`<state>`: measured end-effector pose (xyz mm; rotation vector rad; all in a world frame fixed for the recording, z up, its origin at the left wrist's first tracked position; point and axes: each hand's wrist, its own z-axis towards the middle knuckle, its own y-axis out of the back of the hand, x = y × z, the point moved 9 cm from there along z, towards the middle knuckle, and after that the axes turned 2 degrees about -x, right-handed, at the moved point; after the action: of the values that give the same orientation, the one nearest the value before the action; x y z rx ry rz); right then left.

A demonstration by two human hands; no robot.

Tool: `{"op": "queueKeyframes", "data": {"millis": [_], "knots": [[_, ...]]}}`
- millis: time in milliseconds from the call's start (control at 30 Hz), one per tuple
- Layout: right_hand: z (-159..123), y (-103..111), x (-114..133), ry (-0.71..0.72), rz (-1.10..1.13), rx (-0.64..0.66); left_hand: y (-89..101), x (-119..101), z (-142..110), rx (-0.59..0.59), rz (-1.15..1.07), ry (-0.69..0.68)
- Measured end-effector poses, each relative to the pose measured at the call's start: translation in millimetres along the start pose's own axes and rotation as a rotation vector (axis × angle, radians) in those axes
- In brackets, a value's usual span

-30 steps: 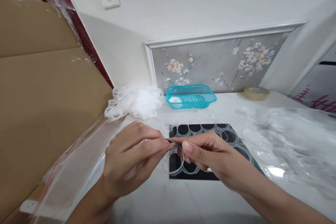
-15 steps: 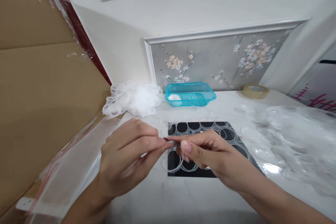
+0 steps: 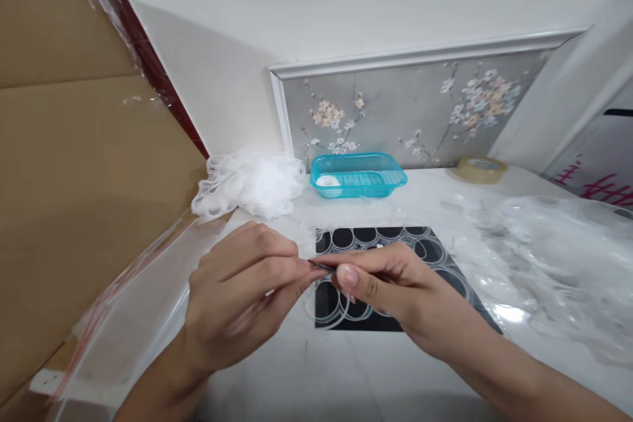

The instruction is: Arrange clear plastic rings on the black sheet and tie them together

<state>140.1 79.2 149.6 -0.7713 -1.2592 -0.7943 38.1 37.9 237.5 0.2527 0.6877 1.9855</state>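
My left hand and right hand both pinch the thin dark piece, so I should press lightly and steadily, avoiding twist.

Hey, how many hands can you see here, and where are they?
2. The left hand is left of the black sheet, and the right hand is over it; their fingertips meet at a thin dark item.

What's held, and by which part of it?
A thin dark strip: one end pinched by the left hand, the other by the right hand; exact identity unclear.
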Motion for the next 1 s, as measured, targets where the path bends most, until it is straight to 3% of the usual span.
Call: {"op": "queueKeyframes", "data": {"millis": [233,333,533,700,1000], "knots": [[0,18,7,0.05,-0.092,-0.131,7.6,-12,4,-0.08,0.037,-0.158],[-1,18,7,0.023,-0.032,-0.102,12.0,-14,2,-0.122,0.022,-0.184],[-6,6,6,0.007,0.14,0.007,8.1,-18,3,-0.082,0.017,-0.224],[-4,3,3,-0.041,0.125,0.024,2.9,-21,7,-0.031,-0.01,-0.258],[0,10,9,-0.014,0.044,-0.005,3.8,-22,2,-0.096,0.044,-0.224]]}}
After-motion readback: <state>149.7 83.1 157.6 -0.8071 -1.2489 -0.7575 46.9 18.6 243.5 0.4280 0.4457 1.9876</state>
